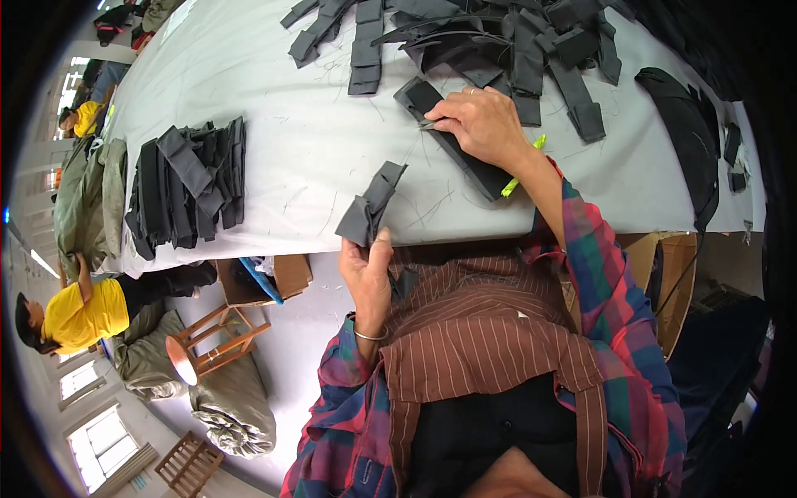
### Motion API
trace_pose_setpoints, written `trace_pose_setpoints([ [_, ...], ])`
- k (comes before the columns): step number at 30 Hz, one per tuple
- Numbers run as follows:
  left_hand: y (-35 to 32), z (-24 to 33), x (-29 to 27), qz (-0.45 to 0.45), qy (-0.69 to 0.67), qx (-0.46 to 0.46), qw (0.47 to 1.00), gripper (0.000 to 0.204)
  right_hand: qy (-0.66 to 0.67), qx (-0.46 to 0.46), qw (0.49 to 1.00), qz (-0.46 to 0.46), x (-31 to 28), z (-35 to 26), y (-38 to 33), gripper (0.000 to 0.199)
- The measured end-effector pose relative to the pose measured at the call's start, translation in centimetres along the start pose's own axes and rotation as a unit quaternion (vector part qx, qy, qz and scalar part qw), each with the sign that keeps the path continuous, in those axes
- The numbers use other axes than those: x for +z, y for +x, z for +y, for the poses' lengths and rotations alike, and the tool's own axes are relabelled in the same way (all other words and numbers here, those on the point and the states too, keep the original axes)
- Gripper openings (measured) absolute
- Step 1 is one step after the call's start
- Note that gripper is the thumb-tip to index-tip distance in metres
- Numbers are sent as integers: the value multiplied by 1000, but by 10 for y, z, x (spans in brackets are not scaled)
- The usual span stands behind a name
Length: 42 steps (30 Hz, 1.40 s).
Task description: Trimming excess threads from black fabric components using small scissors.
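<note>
My left hand [366, 278] is closed at the table's front edge, pinching a folded dark grey fabric strip [371, 203] between thumb and fingers. The strip's upper part lies over the white table top. Farther right, my right hand [481, 124] is closed in a pinch above a long flat black bar [473, 166]. A small greyish tip pokes out from its fingertips; I cannot make out what it is. Some bright yellow-green ribbon [511, 186] shows beneath my right wrist. Loose thread ends lie between my two hands.
A stack of dark grey strips [189, 184] sits on the white-covered table [282, 166] at left. More strips [531, 58] are heaped at the far side. A black curved piece [682, 137] lies at right. Below are a wooden stool [184, 358] and a cardboard box [292, 276]. People in yellow work at far left.
</note>
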<state>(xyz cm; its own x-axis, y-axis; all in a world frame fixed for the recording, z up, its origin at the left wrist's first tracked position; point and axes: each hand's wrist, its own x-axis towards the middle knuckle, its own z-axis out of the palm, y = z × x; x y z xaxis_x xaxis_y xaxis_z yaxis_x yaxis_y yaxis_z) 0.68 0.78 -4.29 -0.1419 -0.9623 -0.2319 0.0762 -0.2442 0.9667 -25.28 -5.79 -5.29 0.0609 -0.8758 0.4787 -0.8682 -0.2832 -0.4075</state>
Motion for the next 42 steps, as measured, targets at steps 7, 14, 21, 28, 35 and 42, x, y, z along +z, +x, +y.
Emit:
trace_pose_setpoints([
  [7,-15,-1,2,-29,14,-30,999,31,7,0,1000,-13,0,3,1,10],
  [14,-19,-2,2,-41,31,-62,997,28,18,3,1000,-16,1,4,0,10],
  [21,-20,1,4,-26,20,-93,995,23,46,10,999,-11,0,2,-4,12],
  [28,-19,7,3,-48,-31,-115,992,23,62,0,998,-13,0,5,-3,12],
  [35,-12,21,3,-48,-122,-158,979,22,72,11,997,-1,6,7,-2,11],
  [42,-7,20,-5,-139,-231,-200,942,56,126,209,969,-44,-4,7,-2,17],
])
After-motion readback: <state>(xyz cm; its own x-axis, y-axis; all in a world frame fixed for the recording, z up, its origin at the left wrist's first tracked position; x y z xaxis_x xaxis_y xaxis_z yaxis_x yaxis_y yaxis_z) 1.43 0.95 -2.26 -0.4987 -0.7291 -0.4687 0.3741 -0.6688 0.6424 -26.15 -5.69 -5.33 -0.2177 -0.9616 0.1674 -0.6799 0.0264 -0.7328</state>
